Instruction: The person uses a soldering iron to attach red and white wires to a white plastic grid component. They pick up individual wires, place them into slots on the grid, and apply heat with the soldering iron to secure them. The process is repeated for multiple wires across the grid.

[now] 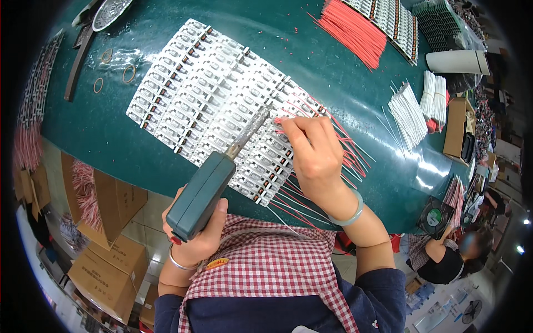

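Observation:
My left hand (211, 230) is wrapped round the handle of a dark green soldering gun (201, 191). Its long, crusted metal tip (252, 130) reaches up and right over a panel of small white and silver parts in rows (191, 83). Close to the tip's end, my right hand (317, 158) pinches a thin red wire (279, 120) against the panel's right side. Red and white wires (350, 150) fan out from that side, some under my right hand and wrist. Whether the tip touches the panel, I cannot tell.
Bundles of red wires (355, 33) and white wires (408, 116) lie at the right. A metal dish (111, 12), a dark bar (78, 64) and rubber rings (129, 74) are far left. Cardboard boxes (108, 272) stand below the green table (100, 150). Another person (444, 255) sits at right.

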Action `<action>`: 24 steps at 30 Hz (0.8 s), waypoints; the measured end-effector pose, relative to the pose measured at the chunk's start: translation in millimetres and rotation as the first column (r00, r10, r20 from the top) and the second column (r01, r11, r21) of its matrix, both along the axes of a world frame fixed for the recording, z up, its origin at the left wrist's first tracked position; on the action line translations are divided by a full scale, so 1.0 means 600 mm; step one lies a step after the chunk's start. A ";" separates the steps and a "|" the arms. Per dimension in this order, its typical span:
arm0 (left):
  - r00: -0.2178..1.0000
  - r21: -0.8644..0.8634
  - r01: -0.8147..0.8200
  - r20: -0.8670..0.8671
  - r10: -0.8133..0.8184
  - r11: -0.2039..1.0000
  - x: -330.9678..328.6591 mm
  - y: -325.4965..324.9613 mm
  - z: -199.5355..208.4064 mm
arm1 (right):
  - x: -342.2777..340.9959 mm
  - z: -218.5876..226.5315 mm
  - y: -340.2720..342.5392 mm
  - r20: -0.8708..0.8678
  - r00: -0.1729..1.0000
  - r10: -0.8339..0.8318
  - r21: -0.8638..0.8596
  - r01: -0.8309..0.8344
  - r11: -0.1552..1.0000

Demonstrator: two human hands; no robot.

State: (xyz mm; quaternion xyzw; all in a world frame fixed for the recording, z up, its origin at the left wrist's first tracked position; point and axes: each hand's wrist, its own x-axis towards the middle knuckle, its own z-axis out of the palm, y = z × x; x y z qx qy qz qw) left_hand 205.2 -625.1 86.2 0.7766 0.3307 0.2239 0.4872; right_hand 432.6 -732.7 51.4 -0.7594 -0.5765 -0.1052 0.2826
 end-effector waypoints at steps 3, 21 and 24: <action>1.000 -0.024 0.012 -0.009 -0.013 1.000 0.001 0.001 0.004 | -0.002 0.002 0.001 -0.010 1.000 0.001 -0.006 -0.001 1.000; 0.999 -0.028 0.046 0.001 -0.046 0.999 0.014 0.001 0.011 | -0.003 0.007 0.004 0.000 1.000 -0.007 -0.048 0.007 0.999; 0.999 -0.044 0.050 0.005 -0.050 0.998 0.015 0.001 0.009 | -0.004 0.006 0.004 0.005 1.000 -0.009 -0.047 0.009 0.999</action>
